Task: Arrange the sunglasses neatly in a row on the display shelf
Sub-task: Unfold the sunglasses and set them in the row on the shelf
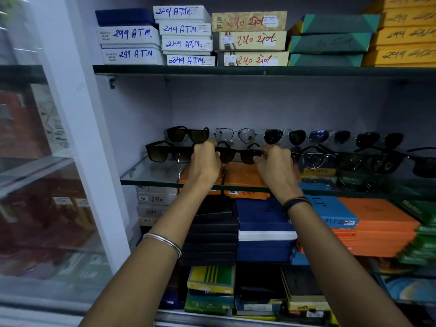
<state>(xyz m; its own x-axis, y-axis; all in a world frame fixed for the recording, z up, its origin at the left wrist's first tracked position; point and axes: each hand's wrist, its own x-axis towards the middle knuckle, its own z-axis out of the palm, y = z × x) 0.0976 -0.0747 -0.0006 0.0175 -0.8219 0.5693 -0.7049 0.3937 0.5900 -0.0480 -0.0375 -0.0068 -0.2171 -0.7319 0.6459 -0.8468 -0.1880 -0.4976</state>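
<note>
A glass display shelf (151,178) holds two rows of sunglasses. My left hand (205,159) and my right hand (273,161) each pinch one end of a dark pair of sunglasses (238,155) in the front row, just above the glass. To its left lies a brown-lensed black pair (168,151). Behind stand a black square pair (188,134), a clear aviator pair (235,135), a dark aviator pair (284,136) and more to the right. Further front-row pairs (313,158) lie to the right of my right hand.
An upper shelf (212,70) carries stacked labelled boxes (186,36). Under the glass shelf sit orange (245,175), blue (264,223) and black boxes (212,232). A white cabinet post (89,161) and a glass door (35,185) stand at the left.
</note>
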